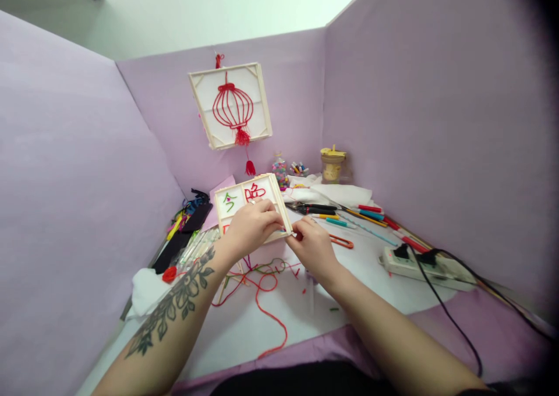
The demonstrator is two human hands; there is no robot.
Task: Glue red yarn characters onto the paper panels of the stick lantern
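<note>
Two hands (257, 220) (315, 247) on one frame (280, 201).

Green and red strokes stand out on the white, cream-edged square wooden panel (240, 195), and look at that left forearm (174, 306), patterned in dark leaves and blossoms! Up on the lilac paper-smooth partition (297, 93) it's all red, a ribbed yarn lantern (233, 106) with a matching red tassel (250, 168) against white, while below, a loose red yarn strand (273, 314) curls bright over the white tabletop (227, 340). Further colour now: a clear jar (279, 169) speckled pink, blue and green, an orange slim-handled tool (341, 241), and black plugs (402, 251) on a white power strip (445, 275)!
</note>
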